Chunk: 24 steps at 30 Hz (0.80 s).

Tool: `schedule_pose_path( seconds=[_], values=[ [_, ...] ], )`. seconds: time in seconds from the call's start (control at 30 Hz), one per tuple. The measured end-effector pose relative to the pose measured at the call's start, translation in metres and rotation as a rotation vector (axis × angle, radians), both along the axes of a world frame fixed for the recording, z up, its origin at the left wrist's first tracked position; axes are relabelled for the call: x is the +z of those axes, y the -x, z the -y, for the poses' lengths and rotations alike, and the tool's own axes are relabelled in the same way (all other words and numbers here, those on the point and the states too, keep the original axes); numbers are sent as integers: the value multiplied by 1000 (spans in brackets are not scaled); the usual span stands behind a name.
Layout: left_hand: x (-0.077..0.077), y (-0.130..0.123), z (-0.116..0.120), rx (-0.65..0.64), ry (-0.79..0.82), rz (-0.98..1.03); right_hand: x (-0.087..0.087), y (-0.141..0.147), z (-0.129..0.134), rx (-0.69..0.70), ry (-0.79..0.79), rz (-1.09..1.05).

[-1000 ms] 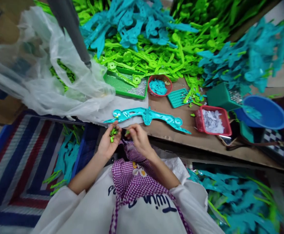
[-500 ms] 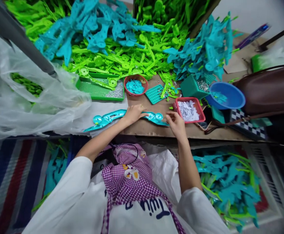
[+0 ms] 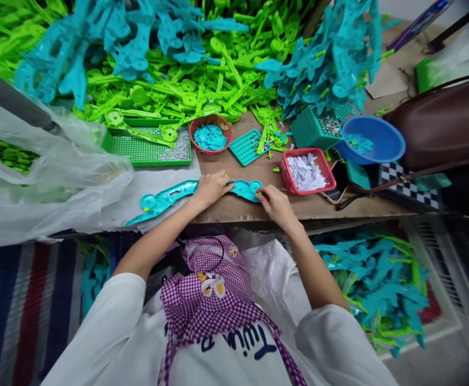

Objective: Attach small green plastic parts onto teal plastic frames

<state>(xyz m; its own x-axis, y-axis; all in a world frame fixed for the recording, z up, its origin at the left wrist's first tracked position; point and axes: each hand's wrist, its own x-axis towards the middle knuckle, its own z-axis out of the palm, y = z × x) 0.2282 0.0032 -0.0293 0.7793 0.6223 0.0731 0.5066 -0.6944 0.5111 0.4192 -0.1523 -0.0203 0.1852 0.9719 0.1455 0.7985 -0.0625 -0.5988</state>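
A long, curved turquoise plastic part shaped like a toy bow limb (image 3: 170,197) lies on the table before me, with a round boss near each end. My left hand (image 3: 212,190) is closed over its middle and holds it against the surface. At its right end, my right hand (image 3: 275,205) pinches a small yellow-green piece (image 3: 260,193), mostly covered by the fingertips, beside the round boss. A bit of green also shows at my left fingers. Just beyond my right hand stands a red basket (image 3: 330,185) of small whitish pieces.
Behind are a green tray (image 3: 143,162) with metal bits, a round red basket (image 3: 228,143) of turquoise pieces, a teal grid tray (image 3: 245,148) and a blue bowl (image 3: 395,147). Lime-green parts (image 3: 170,86) are heaped at the back. A plastic bag (image 3: 57,198) lies left.
My right hand has moved left, from just off the bow-shaped part to its right end. My left hand still holds the middle. The whole view has shifted slightly.
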Motion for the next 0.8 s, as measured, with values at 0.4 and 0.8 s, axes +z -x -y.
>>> schedule_pose_path(
  seconds=[0.4,0.8],
  values=[
    [14,-2,1,12,-38,-118,-16,3,15,-40,-84,63],
    [25,1,6,-7,-97,87,-12,-9,29,36,-123,427]
  ],
)
